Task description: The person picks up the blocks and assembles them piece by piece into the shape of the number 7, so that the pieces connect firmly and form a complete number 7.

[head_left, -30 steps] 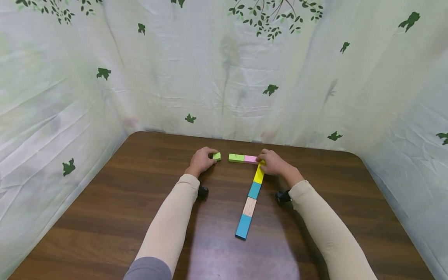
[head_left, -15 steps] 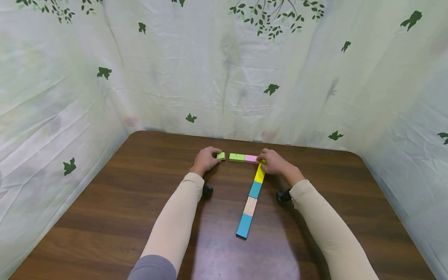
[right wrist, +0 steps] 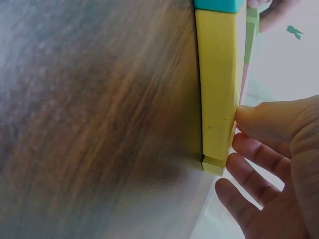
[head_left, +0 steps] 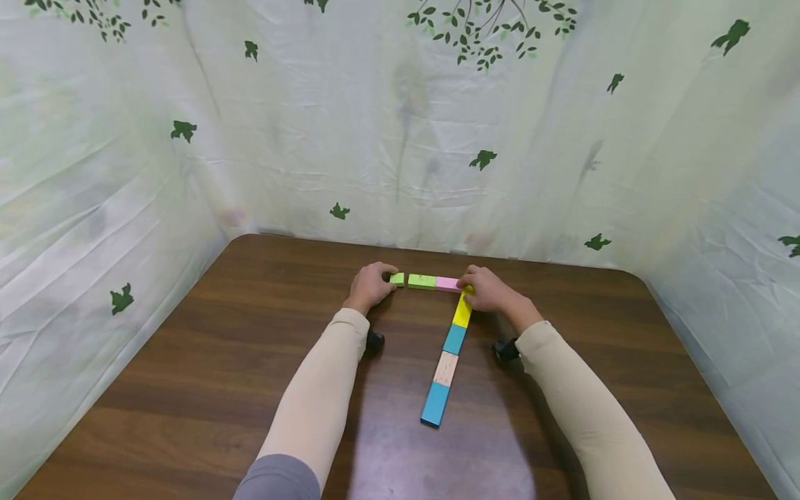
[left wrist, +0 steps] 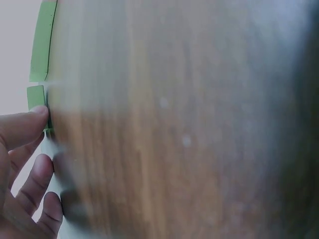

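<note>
My left hand [head_left: 369, 286] pinches a green block [head_left: 397, 279] between thumb and fingers, its far end a small gap from another green block [head_left: 421, 282]. In the left wrist view the thumb lies on the pinched green block [left wrist: 36, 95]. A pink block [head_left: 446, 285] adjoins the second green one. My right hand [head_left: 487, 288] is at the corner of the row, its thumb against a long yellow block [right wrist: 217, 84]. Beyond that block's end a second yellow piece [right wrist: 213, 167] shows, close to the fingers. Partly hidden by the hand is the corner itself.
Running toward me from the yellow block are a teal block [head_left: 454, 338], a plain wooden block [head_left: 446, 369] and a blue block [head_left: 435, 404], end to end. They lie on a brown wooden table [head_left: 219, 389]. A leaf-printed curtain [head_left: 375, 139] hangs behind its far edge.
My left hand has slid right with its green block, narrowing the gap to the other green block. The right hand and the remaining blocks stay put.
</note>
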Motion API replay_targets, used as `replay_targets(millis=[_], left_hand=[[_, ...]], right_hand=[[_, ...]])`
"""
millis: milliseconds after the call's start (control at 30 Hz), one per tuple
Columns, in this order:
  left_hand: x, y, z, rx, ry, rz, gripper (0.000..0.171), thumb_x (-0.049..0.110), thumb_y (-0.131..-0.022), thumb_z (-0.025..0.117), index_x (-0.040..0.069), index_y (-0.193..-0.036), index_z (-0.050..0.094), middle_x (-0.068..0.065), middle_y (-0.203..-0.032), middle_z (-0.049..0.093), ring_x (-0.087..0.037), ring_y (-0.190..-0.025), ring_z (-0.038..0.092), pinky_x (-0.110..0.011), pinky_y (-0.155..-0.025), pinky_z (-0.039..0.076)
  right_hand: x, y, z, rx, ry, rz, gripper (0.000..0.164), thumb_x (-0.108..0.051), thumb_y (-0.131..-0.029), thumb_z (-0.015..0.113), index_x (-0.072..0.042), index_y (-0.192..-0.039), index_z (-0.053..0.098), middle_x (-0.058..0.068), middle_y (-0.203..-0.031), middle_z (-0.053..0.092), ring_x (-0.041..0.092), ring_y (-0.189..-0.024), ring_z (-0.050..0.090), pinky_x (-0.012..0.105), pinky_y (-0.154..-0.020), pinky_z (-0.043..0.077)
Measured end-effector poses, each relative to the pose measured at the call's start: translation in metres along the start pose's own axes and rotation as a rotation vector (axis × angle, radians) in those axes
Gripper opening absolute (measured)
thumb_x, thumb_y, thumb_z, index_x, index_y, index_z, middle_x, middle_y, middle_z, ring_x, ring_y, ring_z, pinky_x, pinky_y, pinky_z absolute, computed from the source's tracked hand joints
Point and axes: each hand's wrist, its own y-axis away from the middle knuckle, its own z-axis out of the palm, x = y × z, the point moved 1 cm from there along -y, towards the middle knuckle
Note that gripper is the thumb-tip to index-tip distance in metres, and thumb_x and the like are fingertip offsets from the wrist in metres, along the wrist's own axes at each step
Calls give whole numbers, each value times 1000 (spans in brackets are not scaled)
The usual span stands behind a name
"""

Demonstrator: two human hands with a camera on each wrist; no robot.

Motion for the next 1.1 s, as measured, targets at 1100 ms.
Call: replay_targets(millis=[1100], left_hand=[[8,-1,11,46,-10,-23,37,18,-90,72,21,-127,69,-5,-135,65,-30,-129,57,-47,-103,48]], right_hand=[[0,-2,2,-28,4,48,33,-8,-91,60,-2,-122,68,15,-116,58,30,-103,52,43,-96,47]])
